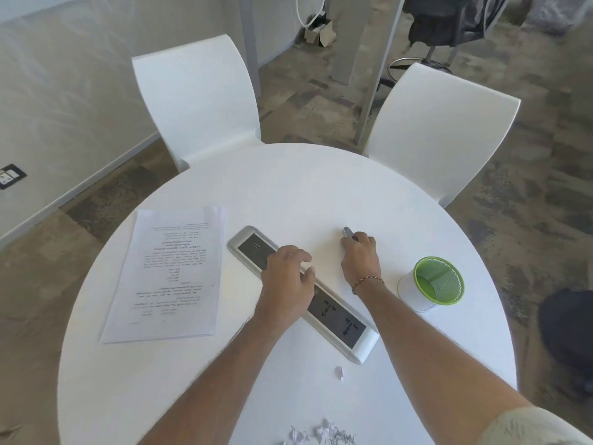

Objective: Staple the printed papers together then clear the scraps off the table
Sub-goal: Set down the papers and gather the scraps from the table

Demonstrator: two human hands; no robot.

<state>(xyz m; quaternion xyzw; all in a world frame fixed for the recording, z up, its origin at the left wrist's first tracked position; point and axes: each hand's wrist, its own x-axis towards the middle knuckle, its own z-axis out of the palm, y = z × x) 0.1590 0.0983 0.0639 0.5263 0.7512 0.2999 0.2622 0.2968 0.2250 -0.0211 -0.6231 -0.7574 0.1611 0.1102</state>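
Printed papers (167, 274) flat at the left of the round white table (288, 187), squared in a stack; no staple visible from here, so likely unstapled as yet. Left hand (287, 277) loose and open, fingers spread, resting on the metal socket strip (340, 322) sunk in the tabletop, holding nothing. Right hand (361, 256) further right, curled shut on a small grey thing, probably the stapler (347, 232), only its tip showing. Green mesh cup (438, 282) at far right. Shredded scraps (324, 435) heaped at the near edge, one stray crumpled bit (339, 372) just beyond, all uncleared.
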